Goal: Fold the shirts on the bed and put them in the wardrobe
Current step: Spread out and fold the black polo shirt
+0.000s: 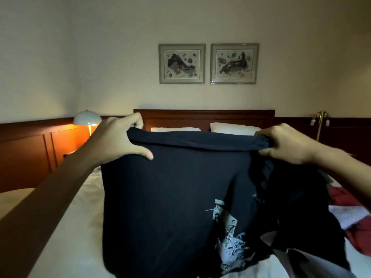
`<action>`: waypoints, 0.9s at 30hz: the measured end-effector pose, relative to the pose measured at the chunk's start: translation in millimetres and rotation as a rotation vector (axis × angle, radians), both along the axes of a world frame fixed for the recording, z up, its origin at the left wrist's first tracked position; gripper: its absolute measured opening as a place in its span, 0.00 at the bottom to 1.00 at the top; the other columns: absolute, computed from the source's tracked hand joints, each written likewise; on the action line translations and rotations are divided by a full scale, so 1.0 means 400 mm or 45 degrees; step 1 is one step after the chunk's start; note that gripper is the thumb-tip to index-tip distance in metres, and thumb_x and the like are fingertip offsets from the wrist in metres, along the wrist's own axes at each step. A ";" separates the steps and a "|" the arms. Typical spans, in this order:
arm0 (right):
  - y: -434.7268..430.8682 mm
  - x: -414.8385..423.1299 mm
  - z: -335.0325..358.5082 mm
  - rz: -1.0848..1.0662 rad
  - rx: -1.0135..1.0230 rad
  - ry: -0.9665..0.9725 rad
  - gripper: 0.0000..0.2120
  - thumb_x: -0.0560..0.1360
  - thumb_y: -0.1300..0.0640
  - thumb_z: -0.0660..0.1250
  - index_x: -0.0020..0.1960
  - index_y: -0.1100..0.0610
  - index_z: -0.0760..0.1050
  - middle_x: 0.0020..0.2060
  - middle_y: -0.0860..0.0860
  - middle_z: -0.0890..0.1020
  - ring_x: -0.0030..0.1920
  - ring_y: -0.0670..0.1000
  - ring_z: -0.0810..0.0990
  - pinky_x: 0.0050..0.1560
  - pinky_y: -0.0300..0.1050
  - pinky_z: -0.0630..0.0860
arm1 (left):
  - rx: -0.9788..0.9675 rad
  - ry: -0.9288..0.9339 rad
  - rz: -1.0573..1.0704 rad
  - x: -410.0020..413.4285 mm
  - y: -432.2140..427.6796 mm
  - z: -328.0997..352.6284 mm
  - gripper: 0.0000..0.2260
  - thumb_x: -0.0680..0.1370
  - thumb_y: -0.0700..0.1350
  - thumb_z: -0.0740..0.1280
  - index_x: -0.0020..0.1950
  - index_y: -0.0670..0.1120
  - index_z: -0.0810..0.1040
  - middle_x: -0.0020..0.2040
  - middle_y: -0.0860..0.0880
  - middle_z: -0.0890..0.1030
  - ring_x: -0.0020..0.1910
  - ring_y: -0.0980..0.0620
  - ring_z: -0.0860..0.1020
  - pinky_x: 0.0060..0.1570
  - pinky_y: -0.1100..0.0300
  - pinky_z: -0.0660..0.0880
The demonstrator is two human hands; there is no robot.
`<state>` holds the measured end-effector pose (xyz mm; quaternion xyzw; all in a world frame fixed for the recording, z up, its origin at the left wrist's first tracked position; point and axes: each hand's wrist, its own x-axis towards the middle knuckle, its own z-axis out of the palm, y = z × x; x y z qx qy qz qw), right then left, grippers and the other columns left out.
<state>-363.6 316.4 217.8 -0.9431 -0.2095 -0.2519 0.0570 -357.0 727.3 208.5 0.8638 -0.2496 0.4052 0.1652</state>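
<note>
A dark navy shirt (170,197) with a pale blue print hangs in front of me above the white bed (80,207). My left hand (118,137) grips its upper left edge, thumb in front and fingers behind. My right hand (285,143) pinches the bunched upper right edge. The shirt's lower part touches the bed. On the bed's right side lies a red and white garment (349,215), partly hidden by the shirt. No wardrobe is in view.
A dark wooden headboard (204,119) and two white pillows (232,128) stand behind the shirt. A lit lamp (87,119) sits at the left, a brass lamp stand (321,125) at the right. Two framed pictures (208,64) hang on the wall.
</note>
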 end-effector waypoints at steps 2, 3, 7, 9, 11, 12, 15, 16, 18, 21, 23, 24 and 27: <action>0.008 0.018 0.016 -0.004 -0.019 0.065 0.03 0.70 0.61 0.71 0.40 0.56 0.78 0.32 0.49 0.81 0.37 0.45 0.80 0.41 0.43 0.75 | 0.027 0.000 0.067 0.021 -0.002 0.012 0.27 0.59 0.58 0.83 0.37 0.52 0.65 0.38 0.63 0.76 0.39 0.57 0.71 0.48 0.51 0.69; 0.010 0.022 0.024 0.014 -0.005 0.107 0.03 0.70 0.62 0.71 0.39 0.57 0.78 0.32 0.49 0.82 0.37 0.46 0.80 0.41 0.43 0.75 | -0.035 -0.003 0.022 0.030 0.002 0.017 0.25 0.60 0.55 0.83 0.37 0.52 0.67 0.38 0.63 0.77 0.39 0.59 0.73 0.48 0.52 0.70; 0.007 0.040 0.037 0.163 0.191 0.397 0.07 0.73 0.66 0.68 0.37 0.65 0.75 0.30 0.48 0.77 0.31 0.44 0.74 0.35 0.43 0.70 | -0.224 0.249 -0.312 0.032 -0.009 0.032 0.16 0.61 0.48 0.82 0.42 0.52 0.79 0.36 0.62 0.81 0.36 0.62 0.77 0.38 0.70 0.69; 0.022 0.071 0.030 0.182 0.202 0.673 0.06 0.74 0.65 0.67 0.38 0.64 0.77 0.32 0.46 0.79 0.34 0.43 0.77 0.37 0.38 0.71 | -0.033 0.626 -0.385 0.071 -0.025 0.027 0.13 0.64 0.48 0.82 0.44 0.51 0.84 0.41 0.59 0.84 0.42 0.61 0.81 0.44 0.65 0.75; 0.048 0.135 0.019 0.062 0.022 0.944 0.04 0.74 0.61 0.68 0.45 0.58 0.82 0.37 0.45 0.84 0.39 0.44 0.83 0.42 0.37 0.77 | 0.278 0.957 -0.245 0.159 -0.036 0.000 0.11 0.67 0.50 0.82 0.43 0.49 0.85 0.42 0.52 0.85 0.44 0.52 0.83 0.46 0.54 0.77; 0.058 0.180 0.014 -0.047 -0.126 1.000 0.04 0.74 0.60 0.69 0.48 0.56 0.82 0.37 0.45 0.85 0.39 0.43 0.83 0.43 0.37 0.77 | 0.395 1.039 -0.137 0.211 -0.041 -0.016 0.11 0.67 0.52 0.81 0.43 0.49 0.85 0.41 0.51 0.85 0.43 0.50 0.83 0.46 0.51 0.78; 0.060 0.332 0.022 -0.349 -0.390 0.693 0.10 0.75 0.56 0.68 0.56 0.54 0.80 0.46 0.48 0.83 0.48 0.49 0.82 0.51 0.43 0.77 | 0.360 0.792 0.141 0.362 -0.048 -0.001 0.08 0.66 0.52 0.80 0.39 0.55 0.83 0.42 0.52 0.85 0.43 0.52 0.82 0.45 0.51 0.79; 0.054 0.369 0.041 -0.411 -0.340 0.421 0.11 0.75 0.56 0.68 0.58 0.52 0.79 0.51 0.52 0.81 0.53 0.55 0.81 0.54 0.48 0.77 | 0.270 0.612 0.221 0.395 -0.048 0.030 0.07 0.68 0.51 0.80 0.39 0.56 0.82 0.43 0.51 0.84 0.45 0.50 0.82 0.45 0.52 0.78; 0.045 0.419 0.105 -0.438 -0.109 -0.115 0.10 0.75 0.58 0.66 0.56 0.52 0.77 0.54 0.57 0.79 0.54 0.63 0.80 0.50 0.52 0.76 | 0.121 0.178 0.387 0.437 -0.043 0.116 0.06 0.72 0.49 0.76 0.46 0.55 0.82 0.47 0.45 0.83 0.50 0.41 0.80 0.46 0.51 0.77; 0.059 0.447 0.229 -0.395 0.020 -0.526 0.08 0.76 0.58 0.65 0.56 0.58 0.75 0.54 0.62 0.75 0.52 0.66 0.77 0.45 0.53 0.72 | 0.068 -0.327 0.478 0.455 -0.021 0.234 0.08 0.75 0.42 0.69 0.51 0.52 0.81 0.47 0.43 0.83 0.48 0.36 0.80 0.42 0.49 0.74; 0.068 0.455 0.272 -0.389 -0.004 -0.558 0.10 0.77 0.58 0.66 0.58 0.58 0.75 0.55 0.62 0.75 0.53 0.67 0.77 0.48 0.55 0.74 | 0.094 -0.447 0.443 0.454 -0.007 0.263 0.10 0.75 0.40 0.67 0.52 0.51 0.82 0.49 0.46 0.83 0.48 0.36 0.80 0.41 0.49 0.73; 0.071 0.454 0.271 -0.383 -0.024 -0.536 0.10 0.77 0.58 0.66 0.58 0.58 0.75 0.55 0.62 0.75 0.53 0.66 0.77 0.49 0.56 0.74 | 0.121 -0.466 0.435 0.450 -0.002 0.259 0.10 0.74 0.40 0.67 0.52 0.51 0.82 0.49 0.47 0.82 0.48 0.36 0.80 0.40 0.49 0.73; 0.072 0.430 0.178 -0.334 -0.052 -0.356 0.10 0.75 0.60 0.66 0.56 0.56 0.74 0.54 0.60 0.76 0.52 0.65 0.78 0.48 0.54 0.75 | 0.250 -0.369 0.403 0.448 0.005 0.158 0.09 0.74 0.39 0.69 0.51 0.50 0.82 0.46 0.47 0.78 0.46 0.38 0.79 0.37 0.52 0.69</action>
